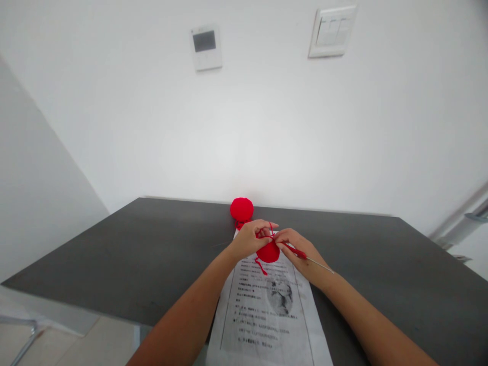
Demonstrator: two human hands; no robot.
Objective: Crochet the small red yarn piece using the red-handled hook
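Note:
My left hand (254,239) pinches the top edge of a round red crochet piece (268,252), and a strand of red yarn (271,229) runs up by its forefinger. A loose yarn tail (262,266) dangles from the piece over the paper. In my right hand (299,247) is a crochet hook (301,254) with a red grip; its bare metal end points back toward my wrist. The hook's tip, hidden by the fingers, is at the edge of the piece. Just beyond my left hand, a ball of red yarn (241,209) sits near the wall.
A printed sheet (263,325) with text and a picture lies under my hands on the dark grey table (171,244). Behind the table rises a white wall (236,127) with a control panel (206,48) and a light switch (331,31). A metal leg (26,340) shows at lower left.

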